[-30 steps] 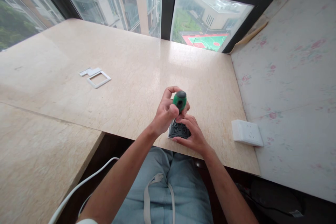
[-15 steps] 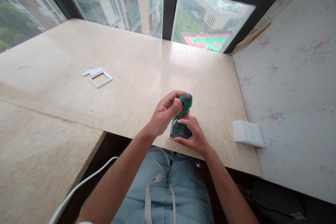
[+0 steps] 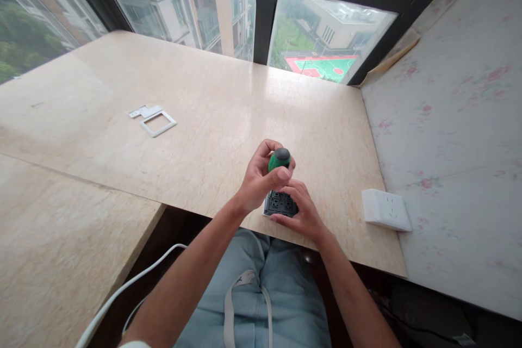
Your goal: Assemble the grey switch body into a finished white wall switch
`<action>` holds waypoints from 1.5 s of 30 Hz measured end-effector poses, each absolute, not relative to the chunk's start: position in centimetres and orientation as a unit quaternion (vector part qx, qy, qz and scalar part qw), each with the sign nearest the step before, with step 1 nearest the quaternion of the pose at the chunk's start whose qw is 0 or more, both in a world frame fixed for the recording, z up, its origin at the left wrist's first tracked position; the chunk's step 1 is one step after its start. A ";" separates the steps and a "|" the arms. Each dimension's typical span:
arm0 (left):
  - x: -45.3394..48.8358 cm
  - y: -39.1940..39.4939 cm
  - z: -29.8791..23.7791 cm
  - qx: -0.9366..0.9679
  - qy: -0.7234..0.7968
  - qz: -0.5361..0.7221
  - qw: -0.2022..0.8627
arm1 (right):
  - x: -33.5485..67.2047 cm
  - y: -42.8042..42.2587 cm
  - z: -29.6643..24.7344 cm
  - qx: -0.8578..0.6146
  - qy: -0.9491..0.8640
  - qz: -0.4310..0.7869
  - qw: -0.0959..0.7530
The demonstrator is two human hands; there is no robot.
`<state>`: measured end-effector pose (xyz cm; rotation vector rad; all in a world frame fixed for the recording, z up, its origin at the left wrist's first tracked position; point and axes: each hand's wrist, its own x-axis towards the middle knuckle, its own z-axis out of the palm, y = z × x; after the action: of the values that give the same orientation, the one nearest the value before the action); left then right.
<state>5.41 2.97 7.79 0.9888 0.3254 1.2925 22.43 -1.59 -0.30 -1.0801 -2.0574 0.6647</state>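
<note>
My left hand (image 3: pixel 258 180) is wrapped round the green handle of a screwdriver (image 3: pixel 279 159) with a dark cap, held almost upright. Its tip goes down into a dark grey socket module (image 3: pixel 279 203) lying back-up near the front edge of the marble sill (image 3: pixel 228 114). My right hand (image 3: pixel 302 211) grips that module from the right and front, with fingers curled over its side. The screwdriver's shaft is hidden behind my fingers.
A white wall socket (image 3: pixel 385 209) sits on the flowered wall at the right. A white square frame (image 3: pixel 158 123) and a small white plate (image 3: pixel 144 111) lie at the sill's left. A white cable (image 3: pixel 134 280) runs below the sill beside my jeans. Windows lie beyond.
The screwdriver handle tipped to the right half a second ago and now stands nearly upright again. My left thumb has shifted across the handle. The module has stayed in place.
</note>
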 end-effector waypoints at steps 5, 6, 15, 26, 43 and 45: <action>4.6 3.0 8.1 0.460 0.170 0.566 0.663 | 22.4 -1.6 -0.2 -0.414 -0.799 0.253 0.356; 4.4 3.0 8.2 0.465 0.166 0.555 0.669 | 22.4 -1.6 -0.2 -0.415 -0.799 0.251 0.355; 4.5 3.2 8.6 0.390 0.226 0.578 0.680 | 22.4 -1.6 -0.2 -0.412 -0.795 0.256 0.364; -0.5 0.9 10.2 0.433 0.515 0.437 0.597 | 22.4 -1.5 -0.1 -0.410 -0.805 0.254 0.346; 1.3 0.6 1.8 0.549 0.622 0.273 0.487 | 22.6 -1.7 -0.8 -0.435 -0.803 0.247 0.324; 1.7 0.6 1.5 0.588 0.621 0.282 0.436 | 22.6 -1.7 -0.8 -0.434 -0.805 0.246 0.322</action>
<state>1.71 0.62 1.51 1.4623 1.5458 0.7010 22.57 -1.66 -0.77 -1.1385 -2.1134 0.6449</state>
